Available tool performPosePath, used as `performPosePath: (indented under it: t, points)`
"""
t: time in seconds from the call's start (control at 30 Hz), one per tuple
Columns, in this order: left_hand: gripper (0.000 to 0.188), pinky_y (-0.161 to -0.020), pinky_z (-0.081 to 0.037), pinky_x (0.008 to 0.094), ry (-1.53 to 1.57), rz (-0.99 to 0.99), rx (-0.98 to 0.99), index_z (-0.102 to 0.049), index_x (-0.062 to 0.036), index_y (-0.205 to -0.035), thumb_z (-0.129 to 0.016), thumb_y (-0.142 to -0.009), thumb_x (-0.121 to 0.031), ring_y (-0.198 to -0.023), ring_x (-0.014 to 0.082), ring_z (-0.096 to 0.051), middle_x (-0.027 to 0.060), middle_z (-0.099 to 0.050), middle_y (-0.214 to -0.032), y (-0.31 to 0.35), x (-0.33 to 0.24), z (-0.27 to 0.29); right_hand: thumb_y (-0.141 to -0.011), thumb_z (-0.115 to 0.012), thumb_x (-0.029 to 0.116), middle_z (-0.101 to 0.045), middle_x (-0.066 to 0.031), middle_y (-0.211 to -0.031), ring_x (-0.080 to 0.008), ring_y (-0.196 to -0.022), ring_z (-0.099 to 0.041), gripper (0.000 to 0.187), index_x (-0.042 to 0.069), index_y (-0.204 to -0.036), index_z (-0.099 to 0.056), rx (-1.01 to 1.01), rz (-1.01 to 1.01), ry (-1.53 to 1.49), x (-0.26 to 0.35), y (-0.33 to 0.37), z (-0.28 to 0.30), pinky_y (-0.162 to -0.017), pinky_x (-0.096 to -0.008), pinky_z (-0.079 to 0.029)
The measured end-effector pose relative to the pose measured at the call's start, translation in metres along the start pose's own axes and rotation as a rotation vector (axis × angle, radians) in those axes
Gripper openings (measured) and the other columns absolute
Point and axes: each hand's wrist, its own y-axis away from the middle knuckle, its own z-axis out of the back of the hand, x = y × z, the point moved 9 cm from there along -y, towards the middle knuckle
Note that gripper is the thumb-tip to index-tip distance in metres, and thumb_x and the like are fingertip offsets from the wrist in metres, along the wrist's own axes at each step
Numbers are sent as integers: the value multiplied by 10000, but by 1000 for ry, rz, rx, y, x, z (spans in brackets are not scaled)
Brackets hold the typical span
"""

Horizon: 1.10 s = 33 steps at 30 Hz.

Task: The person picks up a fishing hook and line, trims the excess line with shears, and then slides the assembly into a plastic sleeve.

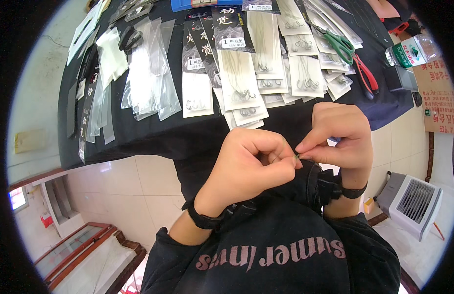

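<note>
My left hand (254,164) and my right hand (342,132) meet in front of my chest, just off the table's near edge. Fingertips of both are pinched together at one spot. A tiny green piece (297,156) shows between them; it is too small to tell what kind it is. Just beyond lie white cards with fishing hooks (241,93) and thin lines, many in clear sleeves with black tops. To the right of these rest green-handled scissors (339,46) and a red-and-blue-handled tool (365,76), its kind unclear.
A dark cloth (129,142) covers the table. Clear plastic sleeves (151,73) are piled at left, with black packaging strips (87,117) beside them. A blue tray edge (187,5) shows at the far side. Right stand a water bottle (410,51), a cardboard box (437,93) and, lower, an air cooler (413,201).
</note>
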Motion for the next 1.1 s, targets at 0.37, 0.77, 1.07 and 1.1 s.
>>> performPosePath:
  t: [0.37,0.77,1.07,1.1]
  points:
    - [53,-463,-314,175,-238,-121,-186,-650,26,-680,-630,-724,7,-525,-13,-424,-48,-536,-557,5,-14,3,-599,-764,58,-527,26,-527,-135,-488,-482,152,114,-721,-693,32,-52,95,5,3,0,-486,-280,-329]
    - [75,-403,-341,254,-410,-716,-236,-679,-51,-632,-683,-587,9,-393,140,-455,20,-476,-462,26,-64,3,-741,-736,64,-605,-69,-1011,-156,-932,-576,276,15,-991,-630,-561,-327,568,11,34,108,-813,-277,-436]
    - [96,-434,-394,225,-397,-680,-324,-626,-40,-593,-677,-579,40,-416,132,-490,14,-495,-474,31,-64,18,-669,-798,155,-581,-70,-982,-201,-866,-562,318,60,-933,-649,-499,-576,784,-24,40,121,-764,-311,-434]
    - [96,-434,-394,225,-398,-683,-329,-626,-40,-593,-677,-579,40,-416,132,-490,14,-495,-474,32,-64,19,-667,-799,163,-572,-81,-970,-201,-844,-563,328,58,-937,-646,-495,-557,807,-24,40,123,-745,-299,-437]
